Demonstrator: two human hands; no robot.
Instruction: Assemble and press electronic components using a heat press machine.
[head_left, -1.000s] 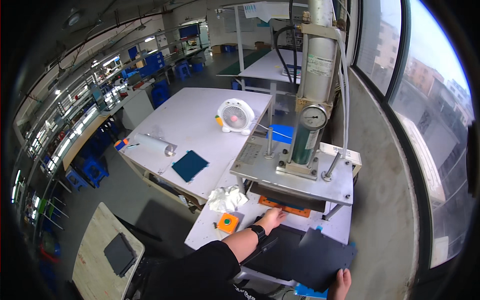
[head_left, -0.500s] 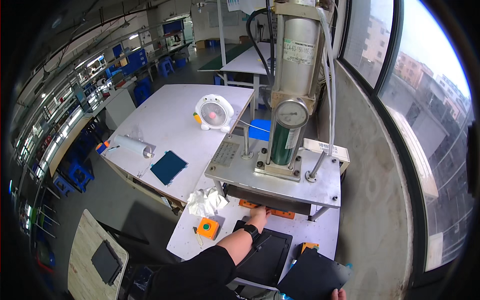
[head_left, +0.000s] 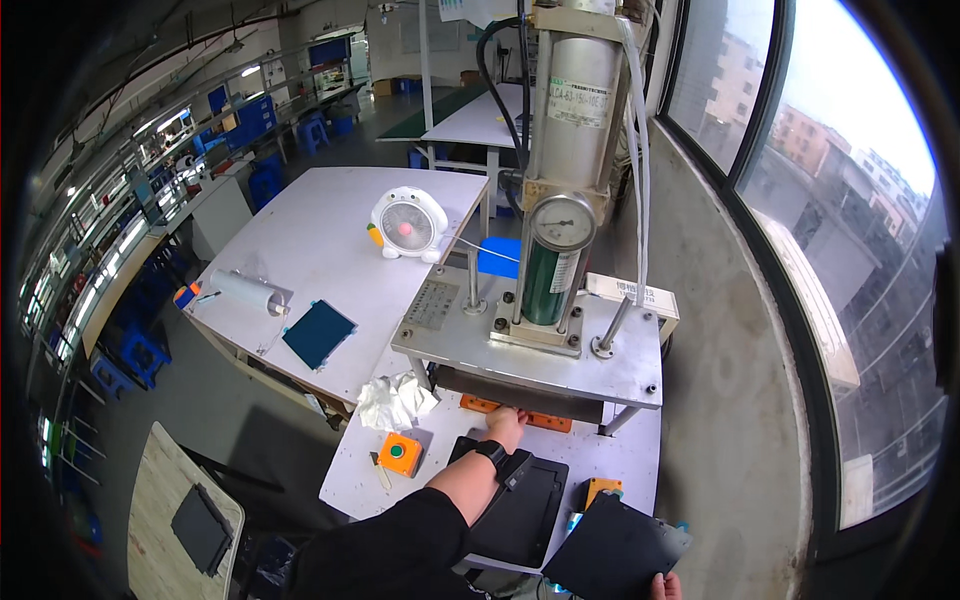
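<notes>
My left hand [head_left: 505,428] reaches under the metal press [head_left: 540,360], its fingers curled by the orange bar [head_left: 550,422] at the back of the white work surface. What they grip, if anything, is hidden. Below the wrist lies a flat black tray-like frame [head_left: 530,515] with a raised rim, and a small dark block [head_left: 515,468] shows beside the wristband. At the lower right, my right hand [head_left: 665,587] is closed on the near edge of a thin black panel [head_left: 610,550], which is held tilted and partly covers an orange box [head_left: 600,488].
An orange box with a green button [head_left: 400,454] stands left of my forearm, with a crumpled white cloth [head_left: 395,402] behind it. The side table [head_left: 400,320] carries a white fan [head_left: 410,224], a dark blue-green sheet [head_left: 319,335] and a roll [head_left: 247,290]. Black panels [head_left: 202,530] lie on a stand.
The view has shifted slightly, so the scene sits further left. The dark block beside my left wrist shows more plainly now. Both hands keep nearly the same places.
</notes>
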